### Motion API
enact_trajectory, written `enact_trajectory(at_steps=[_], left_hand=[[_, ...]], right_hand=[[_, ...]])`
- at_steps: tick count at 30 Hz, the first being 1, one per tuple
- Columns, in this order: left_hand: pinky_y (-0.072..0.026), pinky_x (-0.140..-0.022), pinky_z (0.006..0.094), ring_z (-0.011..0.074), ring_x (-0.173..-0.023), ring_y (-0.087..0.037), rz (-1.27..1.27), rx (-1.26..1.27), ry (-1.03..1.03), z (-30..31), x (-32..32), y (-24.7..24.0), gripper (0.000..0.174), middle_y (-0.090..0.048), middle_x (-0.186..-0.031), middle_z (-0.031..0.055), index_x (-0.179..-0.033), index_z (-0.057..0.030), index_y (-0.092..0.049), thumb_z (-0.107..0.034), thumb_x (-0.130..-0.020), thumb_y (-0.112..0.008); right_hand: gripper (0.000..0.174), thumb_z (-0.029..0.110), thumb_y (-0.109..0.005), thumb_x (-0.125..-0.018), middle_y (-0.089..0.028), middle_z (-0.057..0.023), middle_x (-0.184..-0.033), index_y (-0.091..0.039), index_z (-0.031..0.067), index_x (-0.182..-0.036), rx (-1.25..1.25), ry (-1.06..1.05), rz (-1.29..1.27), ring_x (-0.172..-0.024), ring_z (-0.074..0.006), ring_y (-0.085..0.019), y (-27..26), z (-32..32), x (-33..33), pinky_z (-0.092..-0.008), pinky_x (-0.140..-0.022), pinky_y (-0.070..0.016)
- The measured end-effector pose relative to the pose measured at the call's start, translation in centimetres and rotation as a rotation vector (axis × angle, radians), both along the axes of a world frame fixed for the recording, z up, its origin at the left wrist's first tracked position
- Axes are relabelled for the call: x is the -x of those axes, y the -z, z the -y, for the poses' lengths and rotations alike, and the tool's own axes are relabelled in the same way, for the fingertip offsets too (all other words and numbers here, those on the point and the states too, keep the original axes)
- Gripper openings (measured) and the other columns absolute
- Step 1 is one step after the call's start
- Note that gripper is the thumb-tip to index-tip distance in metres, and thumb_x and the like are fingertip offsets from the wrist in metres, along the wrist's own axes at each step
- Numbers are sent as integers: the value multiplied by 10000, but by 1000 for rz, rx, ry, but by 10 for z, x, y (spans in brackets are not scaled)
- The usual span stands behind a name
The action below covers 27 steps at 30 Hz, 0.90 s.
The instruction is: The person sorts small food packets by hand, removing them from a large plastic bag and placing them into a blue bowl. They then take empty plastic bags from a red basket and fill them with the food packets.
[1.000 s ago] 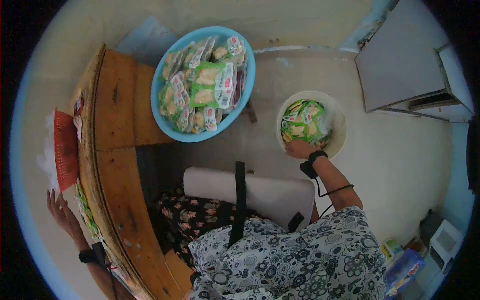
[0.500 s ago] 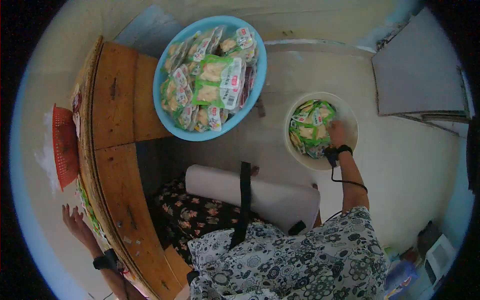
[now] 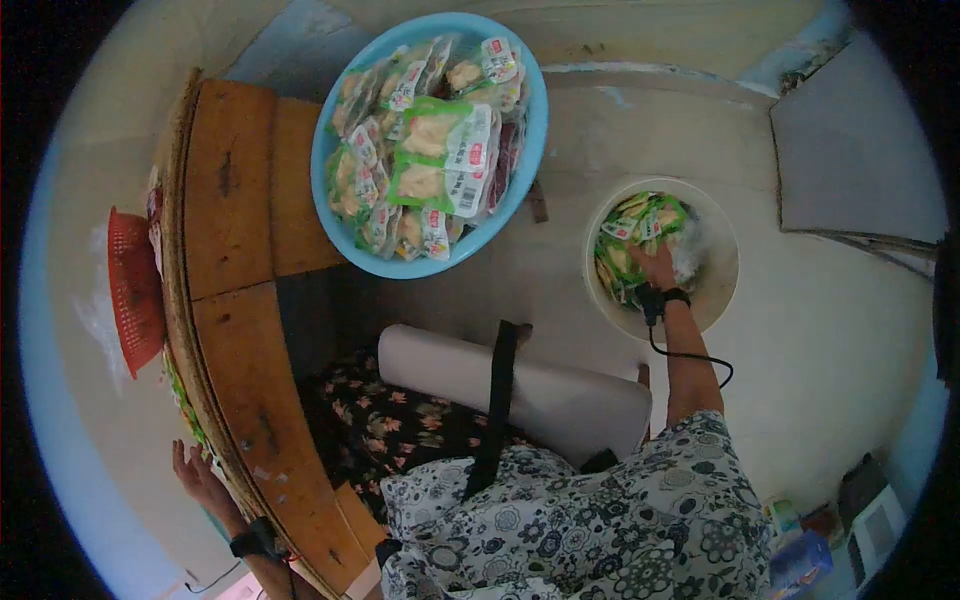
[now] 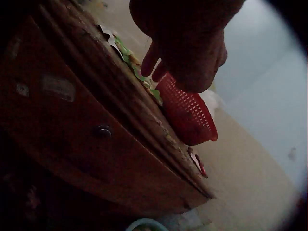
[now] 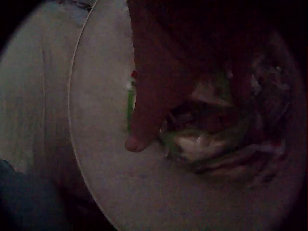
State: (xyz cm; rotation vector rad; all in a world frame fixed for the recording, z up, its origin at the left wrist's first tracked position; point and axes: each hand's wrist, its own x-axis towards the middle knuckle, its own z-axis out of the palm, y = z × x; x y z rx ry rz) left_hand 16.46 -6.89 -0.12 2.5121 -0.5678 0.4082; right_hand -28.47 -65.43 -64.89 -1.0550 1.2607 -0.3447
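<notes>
In the head view the right hand [image 3: 655, 267] reaches into a round cream bucket [image 3: 725, 290] and touches green-and-clear food packets [image 3: 615, 270]. The right wrist view is dark; there the hand [image 5: 161, 91] has its thumb extended over the packets [image 5: 202, 144], and its other fingers are hidden. At the table's left edge the left hand [image 3: 205, 483] has its fingers loosely spread beside green packaging [image 3: 180, 400], holding nothing visible. A red perforated basket [image 3: 135, 290] is farther along, past its fingertips.
A blue tub [image 3: 322, 200] full of packed food stands beyond the wooden table [image 3: 228, 200]. A grey padded roll with a black strap [image 3: 560, 390] lies across the lap. A pale cabinet [image 3: 860, 150] stands at upper right, with boxes and bags at lower right.
The right hand has moved from the bucket's near rim to its right side, then left onto the packets. Lower in the head view, the left hand has shifted nearer the table edge.
</notes>
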Motion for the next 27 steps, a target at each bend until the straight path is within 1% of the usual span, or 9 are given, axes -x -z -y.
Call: enact_trajectory(at_steps=[5,8,13,16,18,19,21,26,27], left_hand=[[-555,-937,375,246,-1133,-653,-125,8,-58,8,7,12,499,-563,-1412,161,-1472,-32,-490,-288,-1056,-589],[-548,-939,359,230,-1110,-655,-133,-162,-187,31,13,14,475,-600,-1354,159,-1456,-26,-509,-260,-1051,-591],[-534,-927,342,209,-1070,-649,-107,-133,-89,21,4,11,444,-651,-1253,140,-1445,-30,-529,-221,-1049,-594],[-529,-921,338,206,-1055,-649,-121,-66,-46,22,7,16,427,-662,-1226,135,-1445,-34,-531,-204,-1056,-579],[-526,-924,337,207,-1063,-645,-142,-60,-49,27,16,19,416,-661,-1232,134,-1445,-38,-533,-198,-1062,-567],[-523,-928,336,210,-1075,-642,-159,-81,-70,35,23,18,410,-656,-1245,134,-1444,-40,-534,-197,-1066,-561],[-513,-943,340,218,-1102,-630,-149,-123,-96,40,25,16,405,-646,-1268,133,-1442,-43,-539,-205,-1071,-554],[-473,-1007,365,245,-1174,-590,-49,-328,-102,44,26,17,417,-622,-1314,125,-1434,-36,-552,-249,-1075,-551],[-467,-1020,370,249,-1185,-587,-49,-308,-90,46,28,18,418,-620,-1323,129,-1430,-33,-555,-257,-1077,-545]], right_hand=[[1112,415,-919,-734,-489,-189,-1503,-279,-18,-1534,46,-115,-120,-1305,-324,-563,-32,-12,-16,-429,-1023,-517],[1162,416,-938,-674,-485,-250,-1464,-268,-22,-1517,140,-333,-363,-1336,-396,-525,-63,-21,-32,-483,-1056,-491],[1074,373,-892,-685,-526,-325,-1333,-281,16,-1493,286,-590,-821,-1211,-488,-589,-81,-23,-83,-560,-1004,-507],[1082,446,-874,-697,-513,-319,-1374,-299,14,-1506,170,-613,-730,-1209,-487,-596,-90,-9,-78,-555,-1002,-513],[1104,510,-868,-691,-502,-310,-1414,-329,10,-1515,125,-599,-622,-1225,-486,-589,-68,-1,-57,-549,-1015,-510],[1119,543,-866,-682,-496,-306,-1435,-348,9,-1518,123,-600,-586,-1238,-486,-582,-26,0,-41,-547,-1025,-507],[1149,590,-868,-658,-493,-297,-1462,-382,5,-1520,163,-599,-609,-1258,-479,-573,-12,-1,-38,-536,-1037,-505],[1158,604,-879,-647,-526,-286,-1451,-406,-9,-1508,331,-712,-852,-1279,-453,-566,-59,6,-29,-514,-1046,-508],[1149,595,-879,-657,-525,-285,-1451,-403,-11,-1510,357,-704,-770,-1278,-453,-566,-48,4,-26,-516,-1044,-511]])
